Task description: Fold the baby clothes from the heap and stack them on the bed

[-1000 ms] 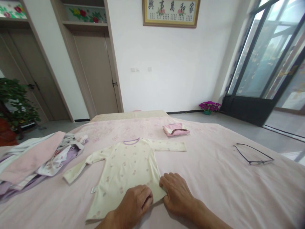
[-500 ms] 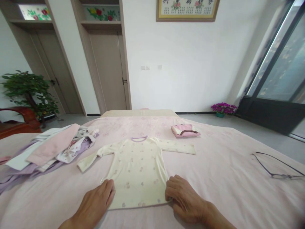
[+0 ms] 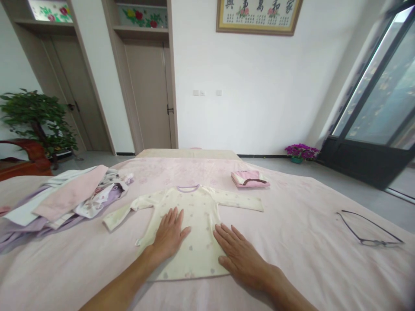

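Note:
A small pale yellow long-sleeved shirt [image 3: 194, 207] with a lilac collar lies flat and spread out on the pink bed sheet [image 3: 292, 242]. My left hand [image 3: 168, 235] rests flat on the left half of the shirt's body, fingers apart. My right hand [image 3: 238, 255] lies flat on the shirt's lower right edge, partly on the sheet, fingers spread. Neither hand holds anything.
A heap of pink, white and lilac clothes [image 3: 65, 198] lies at the left. A folded pink garment [image 3: 249, 178] sits beyond the shirt. A pair of glasses [image 3: 368, 229] lies at the right. Doors, a plant [image 3: 35, 119] and glass doors surround the bed.
Both hands left the shirt's bottom hem and slid up onto its body, now lying flat with fingers spread. The shirt lies smoother.

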A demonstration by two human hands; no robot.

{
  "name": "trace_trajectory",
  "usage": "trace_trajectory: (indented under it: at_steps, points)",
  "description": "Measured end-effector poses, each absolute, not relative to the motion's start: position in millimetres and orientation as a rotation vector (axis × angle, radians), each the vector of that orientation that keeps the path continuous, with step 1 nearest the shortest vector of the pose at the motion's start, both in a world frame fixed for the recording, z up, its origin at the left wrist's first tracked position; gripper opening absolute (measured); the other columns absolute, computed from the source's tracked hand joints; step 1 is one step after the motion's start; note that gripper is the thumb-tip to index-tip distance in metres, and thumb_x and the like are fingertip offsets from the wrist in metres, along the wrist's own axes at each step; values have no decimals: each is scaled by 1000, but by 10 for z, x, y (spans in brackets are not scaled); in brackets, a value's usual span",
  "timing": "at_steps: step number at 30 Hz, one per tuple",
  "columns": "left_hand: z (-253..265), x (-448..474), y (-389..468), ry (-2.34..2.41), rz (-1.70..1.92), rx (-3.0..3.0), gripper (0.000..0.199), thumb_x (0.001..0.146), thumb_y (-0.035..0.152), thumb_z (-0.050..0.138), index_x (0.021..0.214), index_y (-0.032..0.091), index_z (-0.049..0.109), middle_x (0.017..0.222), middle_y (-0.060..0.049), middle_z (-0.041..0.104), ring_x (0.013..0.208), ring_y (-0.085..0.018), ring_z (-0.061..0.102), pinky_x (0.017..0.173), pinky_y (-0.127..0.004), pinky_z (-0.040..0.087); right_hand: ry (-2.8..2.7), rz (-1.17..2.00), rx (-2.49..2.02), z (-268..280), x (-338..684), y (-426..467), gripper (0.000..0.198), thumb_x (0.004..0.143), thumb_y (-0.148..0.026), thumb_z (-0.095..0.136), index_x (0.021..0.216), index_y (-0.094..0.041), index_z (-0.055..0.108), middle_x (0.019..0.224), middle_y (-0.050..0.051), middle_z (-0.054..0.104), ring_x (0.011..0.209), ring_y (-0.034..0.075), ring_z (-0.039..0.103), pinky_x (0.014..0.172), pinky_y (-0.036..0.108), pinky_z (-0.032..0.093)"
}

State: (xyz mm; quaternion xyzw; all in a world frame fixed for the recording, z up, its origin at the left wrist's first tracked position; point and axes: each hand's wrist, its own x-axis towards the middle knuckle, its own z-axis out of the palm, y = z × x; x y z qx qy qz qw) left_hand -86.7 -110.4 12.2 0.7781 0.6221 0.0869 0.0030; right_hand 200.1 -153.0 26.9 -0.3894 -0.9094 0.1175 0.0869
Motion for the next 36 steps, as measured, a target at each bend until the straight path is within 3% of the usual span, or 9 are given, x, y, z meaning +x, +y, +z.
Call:
trace_trajectory:
  at_steps: [2, 6, 8, 15, 21, 26, 29, 33, 36]
  points:
    - [10, -982, -1057, 2001, 254, 2382, 72, 95, 58, 30, 148, 9, 33, 155, -21, 25, 145, -34, 19, 116, -51, 18, -2699, 387, -1189, 324, 2041, -1573, 59, 99, -44, 36, 153, -29, 19, 158, 4, 22, 146, 25, 17, 120, 52, 12]
    - [-79, -1141, -1041, 2093, 252, 2324, 74, 95, 60, 27, 149, 10, 32, 156, -22, 22, 146, -34, 17, 116, -51, 15, -2575, 404, -1284, 548, 2029, -1494, 44, 102, -41, 27, 132, -31, 57, 139, 1, 56, 137, 23, 39, 118, 50, 20]
    - [-87, -1136, -1041, 2134, 245, 2291, 75, 94, 62, 27, 150, 13, 31, 157, -21, 22, 146, -35, 16, 115, -53, 14, -2504, 366, -1324, 651, 1932, -1355, 48, 103, -40, 22, 123, -29, 64, 129, 2, 64, 131, 22, 47, 116, 47, 25]
    - [-59, -1095, -1062, 2193, 225, 2245, 73, 92, 64, 30, 151, 22, 30, 158, -17, 20, 146, -37, 11, 115, -54, 10, -2559, -47, -1363, 306, 1389, -757, 58, 101, -45, 25, 147, -11, 36, 154, 14, 32, 144, 27, 26, 116, 48, 26]
    - [-20, -1283, -1169, 2187, 216, 2213, 70, 93, 62, 28, 152, 24, 26, 159, -17, 18, 147, -34, 11, 114, -58, 7, -2580, -234, -1414, -160, 1486, -657, 65, 99, -53, 24, 148, -11, 35, 155, 14, 27, 144, 28, 25, 116, 48, 25]
    - [96, -1338, -1273, 2165, 187, 2160, 71, 93, 61, 29, 153, 23, 24, 159, -17, 13, 148, -32, 6, 115, -58, 3, -2665, -248, -1536, 91, 1449, -589, 52, 99, -45, 29, 139, -20, 51, 148, 12, 44, 140, 30, 34, 111, 52, 28]
    - [126, -1364, -1299, 2124, 216, 2135, 71, 93, 60, 32, 152, 22, 26, 159, -16, 12, 147, -32, 5, 115, -58, 2, -2625, -291, -1500, 184, 1263, -553, 50, 100, -40, 26, 141, -21, 49, 151, 11, 38, 143, 30, 28, 112, 53, 25]
    - [61, -1555, -1323, 1900, 525, 2102, 67, 89, 55, 47, 146, 21, 40, 159, -13, 19, 148, -30, 7, 118, -52, 0, -2561, -233, -1508, 5, 1116, -576, 64, 99, -50, 24, 148, -11, 35, 155, 13, 28, 144, 29, 25, 115, 50, 23]
    - [76, -1789, -1361, 1694, 1095, 1562, 49, 87, 41, 58, 131, 19, 57, 152, -11, 37, 146, -24, 20, 121, -41, 8, -2530, -239, -1476, -161, 1127, -594, 66, 99, -53, 22, 149, -12, 34, 155, 12, 28, 144, 28, 25, 116, 49, 22]
